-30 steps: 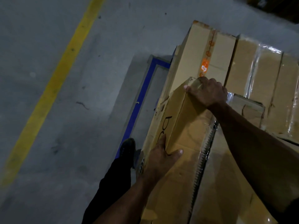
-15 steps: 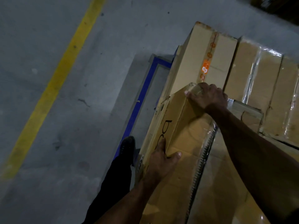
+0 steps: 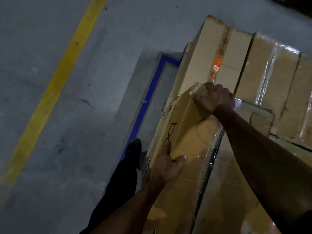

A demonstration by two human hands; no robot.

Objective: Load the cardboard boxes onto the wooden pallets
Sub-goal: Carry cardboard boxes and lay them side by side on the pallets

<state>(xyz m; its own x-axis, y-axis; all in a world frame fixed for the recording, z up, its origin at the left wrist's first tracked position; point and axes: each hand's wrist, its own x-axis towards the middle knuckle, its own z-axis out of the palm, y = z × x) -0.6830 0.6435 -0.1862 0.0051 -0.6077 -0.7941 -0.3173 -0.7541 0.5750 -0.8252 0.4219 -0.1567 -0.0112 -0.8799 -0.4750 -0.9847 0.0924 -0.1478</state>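
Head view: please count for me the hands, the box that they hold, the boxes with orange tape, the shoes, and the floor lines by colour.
Hands: 2 (left hand, right hand)
Held box: 1
Orange-taped box: 1
Shoe: 1
Yellow line: 1
Blue line: 1
Total: 7

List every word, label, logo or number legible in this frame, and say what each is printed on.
Large black letters on the side of the held box: partly covered by the left hand; only a "b" or "p" shape shows.
Orange sticker on the far box: white logo, too blurred to read.
Small label at the held box's lower edge: unreadable.
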